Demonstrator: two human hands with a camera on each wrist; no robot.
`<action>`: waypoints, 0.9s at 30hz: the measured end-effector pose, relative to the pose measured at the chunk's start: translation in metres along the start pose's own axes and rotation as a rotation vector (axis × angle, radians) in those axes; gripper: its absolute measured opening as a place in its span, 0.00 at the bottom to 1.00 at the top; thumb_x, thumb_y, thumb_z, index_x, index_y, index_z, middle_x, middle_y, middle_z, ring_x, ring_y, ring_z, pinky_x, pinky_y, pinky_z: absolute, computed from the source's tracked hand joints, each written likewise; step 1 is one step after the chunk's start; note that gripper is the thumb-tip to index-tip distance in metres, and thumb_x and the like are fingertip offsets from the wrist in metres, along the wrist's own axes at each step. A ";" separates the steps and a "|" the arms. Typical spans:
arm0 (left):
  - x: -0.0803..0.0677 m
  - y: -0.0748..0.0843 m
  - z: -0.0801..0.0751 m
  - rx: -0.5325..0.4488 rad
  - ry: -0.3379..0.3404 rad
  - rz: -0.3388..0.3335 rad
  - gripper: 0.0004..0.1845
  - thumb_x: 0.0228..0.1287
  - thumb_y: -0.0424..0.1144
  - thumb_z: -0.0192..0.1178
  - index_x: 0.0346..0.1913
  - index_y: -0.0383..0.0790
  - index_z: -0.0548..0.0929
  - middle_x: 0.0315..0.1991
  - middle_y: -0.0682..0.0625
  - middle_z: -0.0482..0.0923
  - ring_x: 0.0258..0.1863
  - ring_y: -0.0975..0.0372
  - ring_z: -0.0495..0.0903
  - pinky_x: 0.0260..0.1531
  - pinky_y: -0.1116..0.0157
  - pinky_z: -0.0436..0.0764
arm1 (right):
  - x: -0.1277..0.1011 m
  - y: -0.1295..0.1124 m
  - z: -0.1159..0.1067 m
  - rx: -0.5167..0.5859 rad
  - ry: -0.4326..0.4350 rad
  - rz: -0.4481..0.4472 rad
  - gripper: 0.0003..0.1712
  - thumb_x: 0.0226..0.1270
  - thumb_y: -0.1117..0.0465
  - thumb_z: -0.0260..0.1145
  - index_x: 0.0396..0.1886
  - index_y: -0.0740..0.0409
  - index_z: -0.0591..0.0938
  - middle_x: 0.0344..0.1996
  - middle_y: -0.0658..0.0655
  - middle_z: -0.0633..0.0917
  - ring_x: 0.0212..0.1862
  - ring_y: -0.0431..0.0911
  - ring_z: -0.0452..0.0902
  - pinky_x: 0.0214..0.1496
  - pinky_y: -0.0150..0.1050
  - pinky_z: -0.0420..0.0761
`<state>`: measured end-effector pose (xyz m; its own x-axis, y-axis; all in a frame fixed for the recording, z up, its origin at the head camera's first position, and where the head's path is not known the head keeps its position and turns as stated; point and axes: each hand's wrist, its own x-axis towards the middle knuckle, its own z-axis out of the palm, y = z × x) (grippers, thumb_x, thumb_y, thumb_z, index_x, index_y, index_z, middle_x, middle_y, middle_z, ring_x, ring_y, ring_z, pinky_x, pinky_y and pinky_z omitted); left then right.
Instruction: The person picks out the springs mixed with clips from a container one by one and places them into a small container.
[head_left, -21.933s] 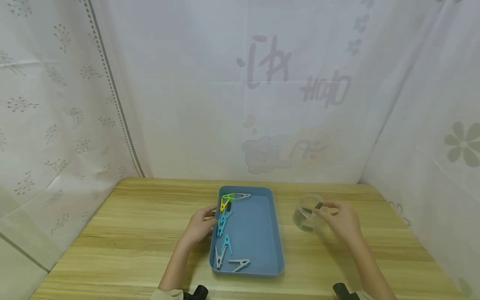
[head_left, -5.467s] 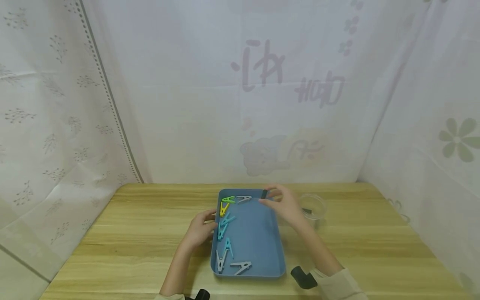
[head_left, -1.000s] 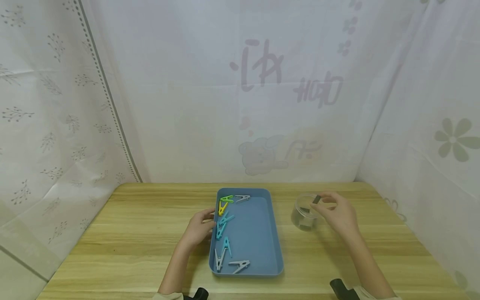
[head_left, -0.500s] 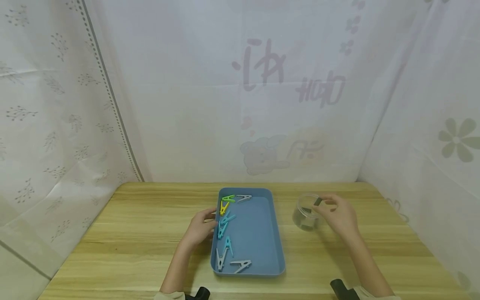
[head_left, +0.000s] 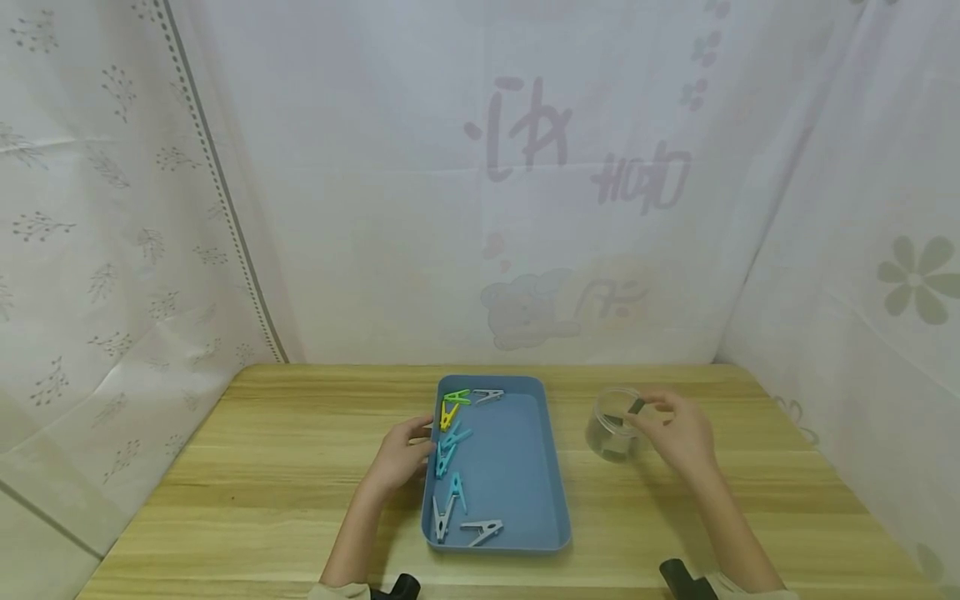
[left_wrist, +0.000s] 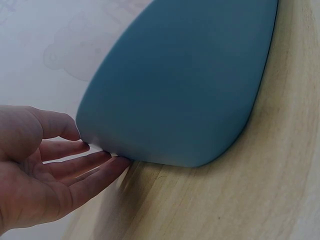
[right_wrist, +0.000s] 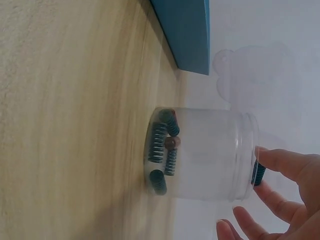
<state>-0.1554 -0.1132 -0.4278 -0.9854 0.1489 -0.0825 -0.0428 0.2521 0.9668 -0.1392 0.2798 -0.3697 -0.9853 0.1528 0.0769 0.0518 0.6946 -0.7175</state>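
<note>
My right hand [head_left: 678, 429] pinches a dark coil spring [right_wrist: 259, 173] between thumb and finger at the mouth of a clear round jar [right_wrist: 210, 155]. Several similar springs [right_wrist: 157, 142] lie at the bottom of the jar, beside a small reddish-brown round spot I cannot identify. My left hand [head_left: 401, 454] touches the left side of a blue tray [head_left: 517, 475] with its fingertips, the fingers fairly straight in the left wrist view. Along the tray's left side lie several plastic clips: a green clip [head_left: 457, 397], a yellow clip [head_left: 448, 416], turquoise clips [head_left: 446, 459] and grey clips [head_left: 441, 523].
The tray and jar stand apart on a wooden table [head_left: 285, 467], the jar to the tray's right. A pale printed curtain [head_left: 390, 250] hangs behind the table and on both sides.
Earlier, a dark spring lay beside the yellow clip; it is gone from there. My right hand was over the tray's far right corner with a spring, then came to the jar. Over the last second little moves.
</note>
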 end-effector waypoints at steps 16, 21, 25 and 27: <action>0.000 0.001 0.000 0.003 0.003 -0.002 0.28 0.72 0.27 0.53 0.74 0.22 0.69 0.65 0.25 0.75 0.56 0.41 0.83 0.51 0.47 0.88 | 0.004 0.005 0.009 -0.005 0.000 0.012 0.33 0.73 0.53 0.70 0.66 0.73 0.77 0.69 0.84 0.70 0.62 0.80 0.74 0.59 0.71 0.78; 0.000 0.001 0.000 -0.003 0.001 -0.001 0.28 0.72 0.27 0.53 0.74 0.22 0.69 0.65 0.25 0.75 0.57 0.41 0.83 0.51 0.47 0.87 | 0.004 0.003 0.011 0.017 0.001 0.004 0.33 0.73 0.54 0.70 0.66 0.75 0.77 0.69 0.85 0.68 0.61 0.79 0.73 0.60 0.71 0.77; -0.001 0.001 0.000 -0.005 0.000 0.002 0.28 0.72 0.27 0.53 0.74 0.21 0.69 0.65 0.24 0.74 0.58 0.40 0.82 0.51 0.47 0.87 | 0.004 0.003 0.011 0.016 0.008 -0.001 0.33 0.71 0.54 0.71 0.65 0.75 0.78 0.70 0.84 0.70 0.34 0.57 0.78 0.39 0.46 0.83; -0.001 0.001 0.001 -0.006 0.000 0.002 0.28 0.72 0.27 0.53 0.74 0.21 0.68 0.65 0.24 0.74 0.58 0.39 0.82 0.51 0.46 0.87 | 0.005 0.003 0.011 0.021 0.005 0.005 0.33 0.70 0.53 0.72 0.65 0.74 0.78 0.70 0.83 0.71 0.23 0.46 0.69 0.27 0.35 0.75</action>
<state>-0.1545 -0.1125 -0.4269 -0.9855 0.1491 -0.0806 -0.0420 0.2457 0.9684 -0.1453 0.2748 -0.3796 -0.9841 0.1601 0.0766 0.0535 0.6791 -0.7321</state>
